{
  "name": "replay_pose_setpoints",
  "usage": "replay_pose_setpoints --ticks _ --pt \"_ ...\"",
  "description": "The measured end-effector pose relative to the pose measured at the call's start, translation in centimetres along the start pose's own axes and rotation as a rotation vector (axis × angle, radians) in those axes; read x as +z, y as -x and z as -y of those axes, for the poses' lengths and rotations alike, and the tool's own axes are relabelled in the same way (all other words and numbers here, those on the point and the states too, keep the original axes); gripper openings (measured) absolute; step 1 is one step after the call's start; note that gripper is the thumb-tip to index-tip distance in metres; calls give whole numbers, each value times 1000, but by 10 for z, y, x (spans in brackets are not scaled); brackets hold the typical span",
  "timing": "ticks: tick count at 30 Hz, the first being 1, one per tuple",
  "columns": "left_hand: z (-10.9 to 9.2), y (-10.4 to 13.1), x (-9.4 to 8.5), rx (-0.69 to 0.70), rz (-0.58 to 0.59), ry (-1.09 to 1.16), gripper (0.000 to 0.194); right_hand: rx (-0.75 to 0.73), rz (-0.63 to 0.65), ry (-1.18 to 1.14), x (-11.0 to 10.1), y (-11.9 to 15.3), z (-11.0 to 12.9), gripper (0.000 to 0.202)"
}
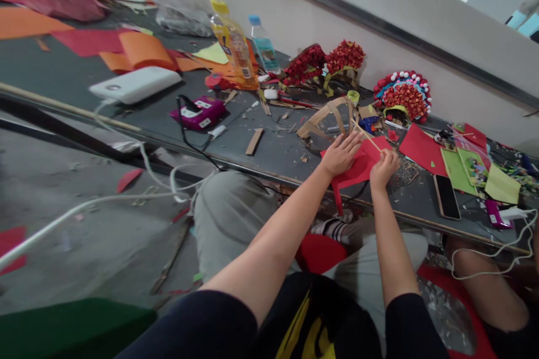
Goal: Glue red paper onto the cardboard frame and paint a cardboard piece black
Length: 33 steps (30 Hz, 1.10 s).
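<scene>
A red sheet of paper (357,171) lies at the table's front edge, one strip of it hanging over the side. My left hand (342,152) rests flat on this sheet with its fingers stretched out. Closed around the near end of a thin wooden stick (369,137) is my right hand (385,167). The stick slants up and left, its far end close to my left fingertips. Just beyond my left hand stands a curved cardboard frame (326,119). What the right fingertips press against beneath the stick is hard to make out.
Two bottles (240,50) and a white power bank (135,84) stand to the left, near a purple glue gun holder-like device (200,112). Red decorated headpieces (402,95) lean at the wall. A phone (447,196) lies right. A co-worker's arm (488,286) shows at the right edge.
</scene>
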<state>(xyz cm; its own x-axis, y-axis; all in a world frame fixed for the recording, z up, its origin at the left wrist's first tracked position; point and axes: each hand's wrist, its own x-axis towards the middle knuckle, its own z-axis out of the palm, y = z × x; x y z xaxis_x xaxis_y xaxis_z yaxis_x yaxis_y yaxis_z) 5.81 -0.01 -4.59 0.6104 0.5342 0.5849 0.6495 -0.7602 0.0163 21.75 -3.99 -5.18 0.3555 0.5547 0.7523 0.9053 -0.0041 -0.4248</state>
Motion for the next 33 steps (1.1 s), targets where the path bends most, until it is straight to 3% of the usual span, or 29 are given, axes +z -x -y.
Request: replay_pose_setpoints --ticks 33 --pt "-2 -1 -1 -1 14 27 53 74 0 -30 -4 -2 2 27"
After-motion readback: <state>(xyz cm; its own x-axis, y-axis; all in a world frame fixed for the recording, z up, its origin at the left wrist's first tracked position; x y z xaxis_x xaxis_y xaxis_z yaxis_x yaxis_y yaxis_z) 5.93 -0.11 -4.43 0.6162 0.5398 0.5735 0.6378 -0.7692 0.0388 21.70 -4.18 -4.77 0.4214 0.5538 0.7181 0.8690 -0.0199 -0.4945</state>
